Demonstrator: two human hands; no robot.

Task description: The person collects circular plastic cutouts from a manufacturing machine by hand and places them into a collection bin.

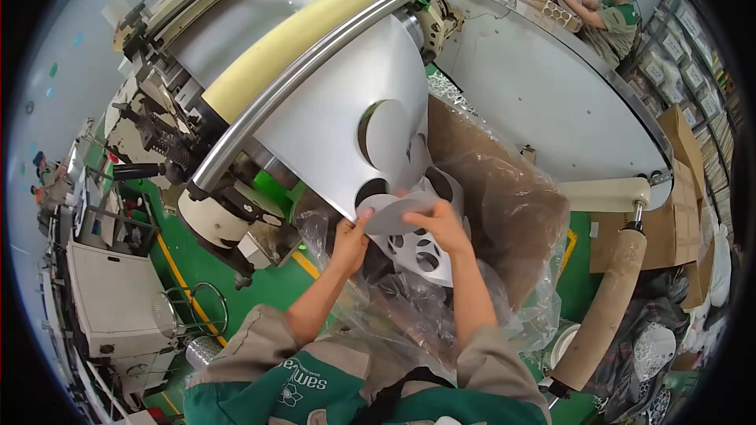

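A silver sheet (339,94) with round cut-outs hangs down from the machine's rollers. In front of its lower edge, my right hand (442,227) grips a flat grey disc (400,214), thumb and fingers closed at its right side. My left hand (350,245) is closed at the left side of the discs, with its thumb against the rim and close to the sheet's edge. Further up, another round grey piece (388,135) stands partly out of its hole in the sheet. Below my hands, perforated sheet waste (421,256) hangs into a plastic-lined cardboard box (504,212).
A steel bar (315,55) and a yellow roller (291,39) cross the machine above the sheet. A covered roller (606,307) sticks out at right. A co-worker (618,20) handles material at upper right, near shelves (685,55). A white cabinet (118,291) stands left.
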